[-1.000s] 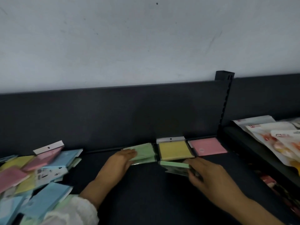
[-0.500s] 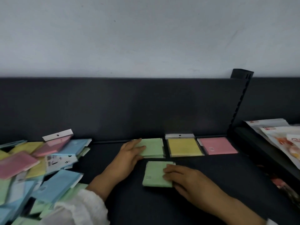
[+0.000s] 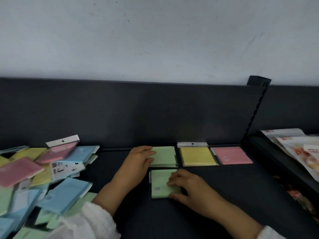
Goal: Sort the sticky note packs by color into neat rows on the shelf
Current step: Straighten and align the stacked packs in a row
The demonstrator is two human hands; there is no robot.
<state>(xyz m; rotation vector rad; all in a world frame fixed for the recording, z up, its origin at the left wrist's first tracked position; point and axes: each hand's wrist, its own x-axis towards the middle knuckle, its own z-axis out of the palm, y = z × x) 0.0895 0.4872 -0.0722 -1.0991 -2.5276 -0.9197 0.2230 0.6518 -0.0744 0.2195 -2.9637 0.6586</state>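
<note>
Since a second ago my right hand (image 3: 191,188) has brought the front green pack (image 3: 159,184) down flat onto the shelf (image 3: 224,187), just in front of the back green stack (image 3: 164,155); its fingers (image 3: 172,180) curl round that pack, thumb at the near edge. My left hand (image 3: 138,163) rests straight-fingered, released, on the back green stack, which sits beside the yellow pack (image 3: 197,156) and pink pack (image 3: 231,155)

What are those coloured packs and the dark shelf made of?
The front green pack: pastel paper, probably in clear film, judging by its small printed label. The yellow pack: the same, with a white card header with punched hole. The shelf: smooth, matte, dark grey, likely painted metal given the slotted upright.
</note>
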